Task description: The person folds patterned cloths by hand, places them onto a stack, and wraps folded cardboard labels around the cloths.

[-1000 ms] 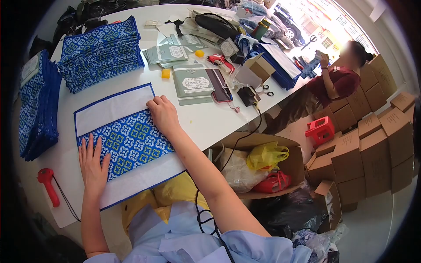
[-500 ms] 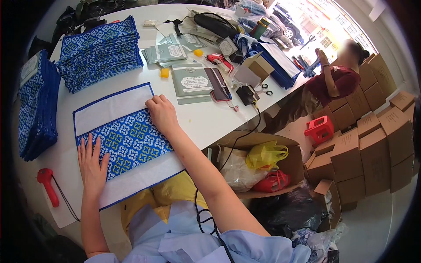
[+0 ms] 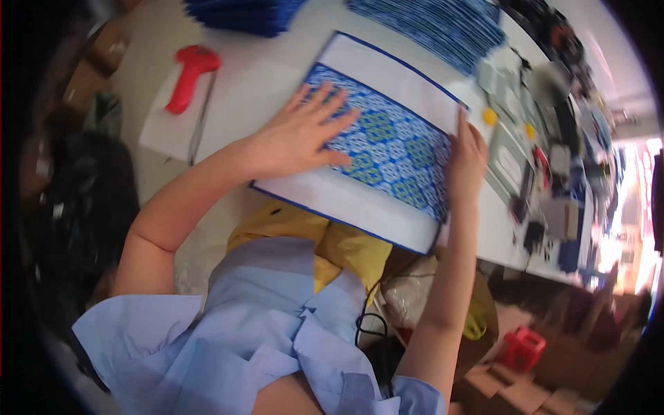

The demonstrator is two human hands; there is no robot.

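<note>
Seemingly flattening: left hand spread on cloth, right hand at right edge (cannot tell if pinching); any lift needs grip

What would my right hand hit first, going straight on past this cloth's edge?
Your right hand would probably meet the patterned cloth stack, though depth is unclear.

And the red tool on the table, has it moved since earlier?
No, it seems: the red tool lies by the left corner of the table, its cord reaching the edge, as before; the camera's view has swung.
</note>
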